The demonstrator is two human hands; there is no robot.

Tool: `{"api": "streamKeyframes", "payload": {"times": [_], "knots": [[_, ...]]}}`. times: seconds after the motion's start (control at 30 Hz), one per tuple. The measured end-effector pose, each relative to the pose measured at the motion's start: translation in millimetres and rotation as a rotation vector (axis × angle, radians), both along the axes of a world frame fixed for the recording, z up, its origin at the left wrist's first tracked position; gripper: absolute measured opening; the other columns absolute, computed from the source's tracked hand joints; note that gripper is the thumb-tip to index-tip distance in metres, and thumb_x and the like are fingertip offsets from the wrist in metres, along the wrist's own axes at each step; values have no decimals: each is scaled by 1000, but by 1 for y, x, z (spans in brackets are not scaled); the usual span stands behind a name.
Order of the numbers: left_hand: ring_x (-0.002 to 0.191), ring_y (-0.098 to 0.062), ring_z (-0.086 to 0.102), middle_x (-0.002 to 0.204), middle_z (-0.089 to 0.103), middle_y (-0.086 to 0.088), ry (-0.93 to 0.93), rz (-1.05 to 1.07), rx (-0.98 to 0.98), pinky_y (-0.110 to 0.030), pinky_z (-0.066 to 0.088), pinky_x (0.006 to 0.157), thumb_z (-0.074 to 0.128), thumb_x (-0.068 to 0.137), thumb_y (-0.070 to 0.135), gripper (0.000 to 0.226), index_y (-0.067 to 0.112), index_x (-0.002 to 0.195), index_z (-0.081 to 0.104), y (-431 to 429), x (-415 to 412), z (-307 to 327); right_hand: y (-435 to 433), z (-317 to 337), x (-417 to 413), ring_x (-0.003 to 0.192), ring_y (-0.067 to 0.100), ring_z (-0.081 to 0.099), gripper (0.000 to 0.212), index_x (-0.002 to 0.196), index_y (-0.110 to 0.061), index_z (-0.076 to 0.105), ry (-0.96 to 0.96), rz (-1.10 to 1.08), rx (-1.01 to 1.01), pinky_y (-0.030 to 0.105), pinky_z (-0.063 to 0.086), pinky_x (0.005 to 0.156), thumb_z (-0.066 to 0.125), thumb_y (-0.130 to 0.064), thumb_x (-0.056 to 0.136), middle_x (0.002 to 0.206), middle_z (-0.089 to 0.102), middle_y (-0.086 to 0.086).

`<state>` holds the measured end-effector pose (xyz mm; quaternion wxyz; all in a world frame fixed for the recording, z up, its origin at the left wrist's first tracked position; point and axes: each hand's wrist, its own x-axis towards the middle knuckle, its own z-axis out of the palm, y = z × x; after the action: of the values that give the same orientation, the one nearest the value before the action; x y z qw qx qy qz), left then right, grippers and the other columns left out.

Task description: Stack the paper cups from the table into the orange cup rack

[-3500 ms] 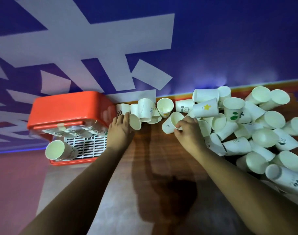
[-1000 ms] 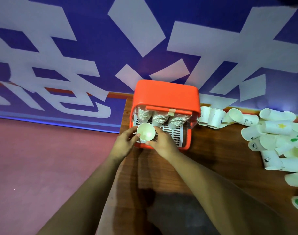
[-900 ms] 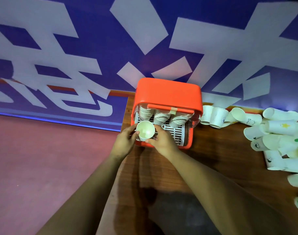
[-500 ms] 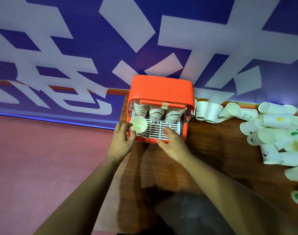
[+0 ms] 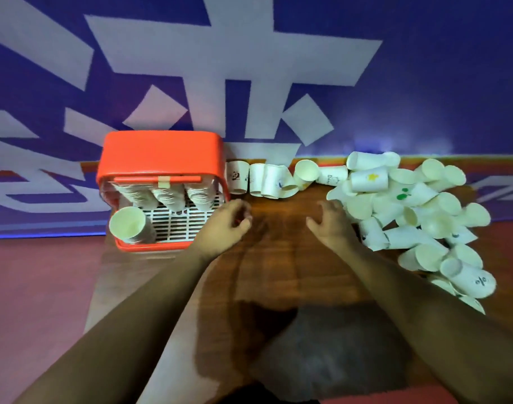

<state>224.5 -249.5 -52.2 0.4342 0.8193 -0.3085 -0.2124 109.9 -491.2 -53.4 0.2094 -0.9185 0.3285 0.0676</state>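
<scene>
The orange cup rack (image 5: 161, 153) stands at the table's far left corner, with three hanging stacks of cups under its lid and a stack of paper cups (image 5: 129, 225) lying on its white grid at the front left. My left hand (image 5: 223, 225) hovers just right of the rack, fingers loosely curled, holding nothing. My right hand (image 5: 331, 223) is over the bare wood, fingers spread, just left of the big pile of paper cups (image 5: 418, 208). A short row of cups (image 5: 267, 180) lines the wall between rack and pile.
The wooden table (image 5: 278, 275) ends at its left edge just beyond the rack, above a reddish floor (image 5: 30, 287). A purple wall with large white shapes (image 5: 278, 68) backs the table. A dark shadow lies on the near table surface.
Both hands have left the rack and moved right over the table. The cup that my left hand held now lies on the rack's grid. The view has swung right toward the pile.
</scene>
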Motion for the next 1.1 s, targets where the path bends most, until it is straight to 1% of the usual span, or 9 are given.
{"api": "streamKeyframes", "payload": {"times": [0.17, 0.3, 0.43, 0.57, 0.73, 0.83, 0.93, 1.03, 1.1], "knots": [[99, -19, 60, 116, 57, -6, -19, 73, 125, -31, 49, 92, 61, 93, 25, 29, 11, 118, 58, -93, 9, 0, -55, 0, 18, 120, 34, 51, 58, 135, -3, 46, -70, 27, -36, 38, 43, 100, 63, -33, 89, 134, 45, 20], [120, -31, 52, 136, 44, -13, -41, 223, 280, -42, 43, 104, 63, 92, 32, 51, 10, 134, 45, -141, 30, -14, -76, -3, 44, 116, 35, 53, 56, 137, -5, 46, -119, 87, -23, 39, 43, 97, 61, -30, 89, 134, 44, 18], [124, -40, 47, 138, 39, -19, -31, 325, 398, -46, 41, 103, 66, 89, 42, 68, 14, 144, 35, -166, 44, -33, -80, -16, 64, 109, 37, 59, 55, 141, -13, 45, -144, 100, 18, 40, 48, 91, 60, -29, 90, 137, 41, 16], [125, -40, 47, 139, 41, -22, -23, 268, 479, -47, 42, 103, 66, 90, 44, 78, 24, 152, 25, -173, 46, -55, -83, -33, 70, 110, 28, 58, 44, 137, -17, 49, 26, 142, -53, 29, 39, 78, 54, -27, 94, 138, 39, 11], [117, -40, 54, 130, 53, -24, -31, 290, 399, -45, 44, 96, 71, 87, 25, 74, 14, 146, 28, -167, 39, -67, -89, -55, 68, 106, 28, 59, 42, 131, -17, 52, 6, 180, -97, 35, 45, 84, 62, -19, 90, 130, 44, 12], [116, -39, 55, 131, 54, -22, -44, 269, 353, -42, 45, 96, 74, 83, 21, 75, 13, 144, 32, -158, 30, -67, -89, -66, 63, 102, 29, 60, 36, 125, -12, 58, 22, 204, -104, 35, 47, 78, 64, -18, 90, 127, 47, 12], [117, -37, 54, 135, 47, -19, 6, 279, 307, -40, 44, 98, 76, 81, 20, 77, 17, 145, 33, -150, 22, -63, -84, -73, 58, 98, 27, 61, 26, 117, -8, 64, 19, 209, -146, 30, 40, 71, 60, -13, 91, 125, 53, 11], [120, -33, 50, 137, 43, -16, 67, 305, 253, -36, 42, 99, 76, 80, 20, 81, 21, 146, 30, -139, 10, -59, -75, -70, 50, 85, 35, 61, 22, 101, -1, 68, -155, 106, -184, 32, 42, 64, 62, -17, 87, 107, 58, 16], [118, -26, 48, 138, 42, -13, 114, 324, 185, -30, 40, 96, 76, 79, 21, 84, 25, 148, 27, -127, 3, -60, -71, -69, 44, 82, 36, 58, 32, 97, 1, 62, -340, 12, -265, 36, 47, 61, 69, -25, 80, 100, 55, 19]]}}
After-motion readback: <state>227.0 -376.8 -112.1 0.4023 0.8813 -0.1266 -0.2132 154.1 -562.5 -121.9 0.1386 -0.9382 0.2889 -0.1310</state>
